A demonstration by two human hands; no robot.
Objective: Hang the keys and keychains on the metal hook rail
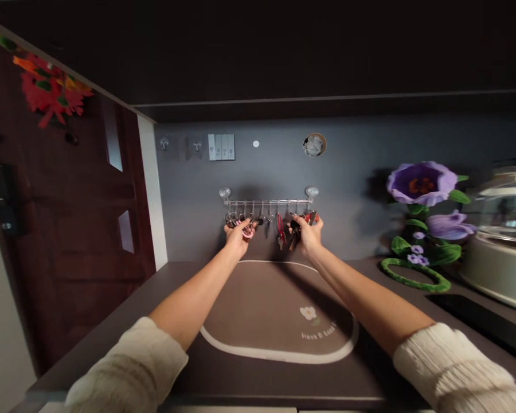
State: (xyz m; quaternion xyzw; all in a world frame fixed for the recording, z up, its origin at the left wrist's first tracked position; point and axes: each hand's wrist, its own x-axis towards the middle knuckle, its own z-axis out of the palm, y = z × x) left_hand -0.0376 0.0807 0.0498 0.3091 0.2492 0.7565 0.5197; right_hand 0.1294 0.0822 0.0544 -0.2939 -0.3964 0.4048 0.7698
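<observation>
While the left hand point(237, 236) holds a pink ring point(249, 233), the right hand point(311, 234) grasps apparent keys point(295, 230) at the rail's four o'clock.

there were two hands point(311, 234), one rack point(269, 202) and two suction cups point(225, 193). two clear wall hooks point(196, 147), one mat point(258, 310) and two large purple flowers point(422, 183) showed.

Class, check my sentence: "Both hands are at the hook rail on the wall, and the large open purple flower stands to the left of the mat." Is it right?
Not quite. The head view shows the large open purple flower right of the mat. The left hand and right hand are indeed at the hook rail.
</observation>
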